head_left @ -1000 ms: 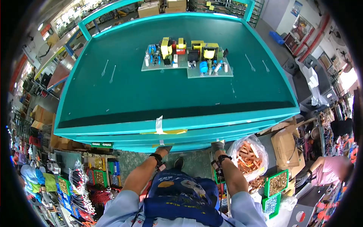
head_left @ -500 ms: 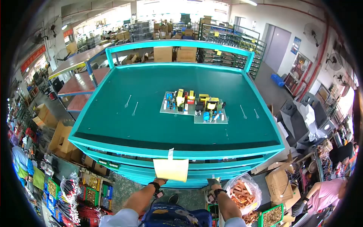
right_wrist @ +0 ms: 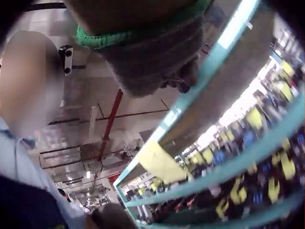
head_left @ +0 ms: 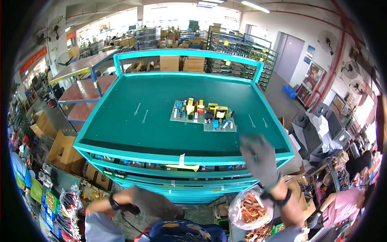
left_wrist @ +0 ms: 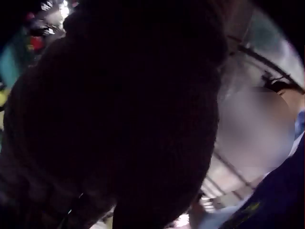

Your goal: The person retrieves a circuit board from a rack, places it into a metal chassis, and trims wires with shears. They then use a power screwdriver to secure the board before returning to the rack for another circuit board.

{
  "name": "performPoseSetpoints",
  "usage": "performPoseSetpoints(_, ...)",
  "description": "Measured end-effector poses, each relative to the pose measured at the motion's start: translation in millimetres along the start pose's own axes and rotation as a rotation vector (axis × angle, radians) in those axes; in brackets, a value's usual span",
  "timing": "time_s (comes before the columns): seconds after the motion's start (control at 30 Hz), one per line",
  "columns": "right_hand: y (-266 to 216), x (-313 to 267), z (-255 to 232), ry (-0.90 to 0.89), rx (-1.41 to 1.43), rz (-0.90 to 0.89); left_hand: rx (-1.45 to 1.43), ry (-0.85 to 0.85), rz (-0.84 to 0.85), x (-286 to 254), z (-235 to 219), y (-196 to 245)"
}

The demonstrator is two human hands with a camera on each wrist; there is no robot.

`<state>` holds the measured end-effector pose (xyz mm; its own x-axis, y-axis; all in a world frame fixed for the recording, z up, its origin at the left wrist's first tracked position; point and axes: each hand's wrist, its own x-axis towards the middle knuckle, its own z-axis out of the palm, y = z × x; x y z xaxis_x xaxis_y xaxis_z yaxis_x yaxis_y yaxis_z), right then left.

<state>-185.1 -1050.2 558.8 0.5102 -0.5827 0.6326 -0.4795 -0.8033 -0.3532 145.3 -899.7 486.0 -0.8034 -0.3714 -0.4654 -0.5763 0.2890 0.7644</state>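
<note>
A teal rack (head_left: 133,155) with stacked tiers stands in front of me. Two circuit boards (head_left: 198,117) with yellow, black and blue parts lie side by side on its green top. My right hand (head_left: 260,159), in a grey glove, is raised before the rack's front right corner, blurred, with nothing visible in it. Low in front of the rack, near my body, is my grey-gloved left hand (head_left: 155,203), also without a visible object. It fills the left wrist view as a dark shape. A yellow sheet (head_left: 183,167) is taped at the rack's front edge.
A clear bag of copper-coloured strips (head_left: 252,209) stands at the right, below my right hand. Wire bundles (head_left: 66,211) and a cardboard box (head_left: 64,155) are at the left. Another person in a pink top (head_left: 342,205) is at the far right.
Both hands have come away from the rack's front. The right has risen up and right; the left has moved back toward my body. The yellow sheet flapped up, then dropped. The head view tilted up.
</note>
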Motion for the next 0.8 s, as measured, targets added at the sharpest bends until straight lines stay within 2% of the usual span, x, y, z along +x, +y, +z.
performPoseSetpoints(0.03, 7.6, 30.5, -0.5, -0.039, -0.025, -0.006, 0.038, 0.121, 0.034, -22.0, -26.2, 34.2)
performPoseSetpoints(0.07, 16.8, 57.4, 2.8, -0.081, -0.050, -0.012, 0.284, 0.324, 0.123, -38.3, -49.5, 53.0)
performPoseSetpoints(0.1, 28.9, 78.6, 12.4, -0.095, -0.090, -0.022, 0.245, 0.517, 0.098, -44.2, -68.9, 65.5)
performPoseSetpoints(0.13, 42.6, 96.3, 24.5, -0.109, -0.129, -0.037, 0.623, 0.781, 0.083, -48.7, -94.9, 77.6)
performPoseSetpoints(0.17, 58.0, 109.3, 39.3, -0.146, -0.169, -0.025, 0.636, 0.856, 0.036, -44.0, -127.7, 76.1)
performPoseSetpoints(0.2, 71.9, 120.3, 55.0, -0.183, -0.208, -0.013, 0.727, 0.973, -0.082, -38.1, -153.6, 79.4)
performPoseSetpoints(0.23, 76.5, 128.0, 61.8, -0.221, -0.247, 0.001, 0.685, 1.059, -0.239, -28.1, -176.6, 78.9)
performPoseSetpoints(0.3, 50.6, 141.8, 50.2, -0.437, -0.142, 0.223, 0.700, 1.127, -0.423, -8.7, -212.1, 53.8)
performPoseSetpoints(0.33, 40.8, 145.1, 45.5, -0.543, -0.089, 0.335, 0.697, 1.128, -0.433, -0.6, -224.0, 37.6)
performPoseSetpoints(0.37, 64.7, 141.8, 58.5, -0.472, -0.087, 0.236, 0.692, 1.128, -0.441, 7.7, -234.9, 22.5)
performPoseSetpoints(0.4, 59.1, 138.6, 56.1, -0.441, -0.155, 0.247, 0.689, 1.128, -0.447, 10.9, -241.0, 20.8)
performPoseSetpoints(0.47, 51.5, 129.9, 50.5, -0.375, -0.285, 0.285, 0.654, 0.995, -0.494, 14.7, -253.6, 13.9)
performPoseSetpoints(0.5, 39.0, 123.3, 35.6, -0.343, -0.261, 0.317, 0.633, 0.921, -0.517, 17.0, -256.5, 13.0)
performPoseSetpoints(0.6, 62.7, 108.1, 5.3, -0.187, -0.074, 0.235, 0.443, 0.862, -0.529, 15.0, -260.1, 21.5)
performPoseSetpoints(0.67, 30.3, 84.4, -28.6, -0.027, 0.378, 0.292, 0.422, 0.958, -0.495, 18.5, -250.1, 23.1)
performPoseSetpoints(0.73, -7.5, 54.3, -63.8, -0.015, 0.506, 0.398, 0.416, 1.027, -0.461, 21.5, -252.2, 5.2)
performPoseSetpoints(0.77, -2.8, 28.6, -66.1, 0.010, 0.476, 0.327, 0.434, 1.013, -0.481, 19.7, -253.3, 2.4)
performPoseSetpoints(0.8, 1.8, 3.0, -68.3, 0.036, 0.444, 0.257, 0.424, 1.070, -0.437, 14.3, -248.8, 2.1)
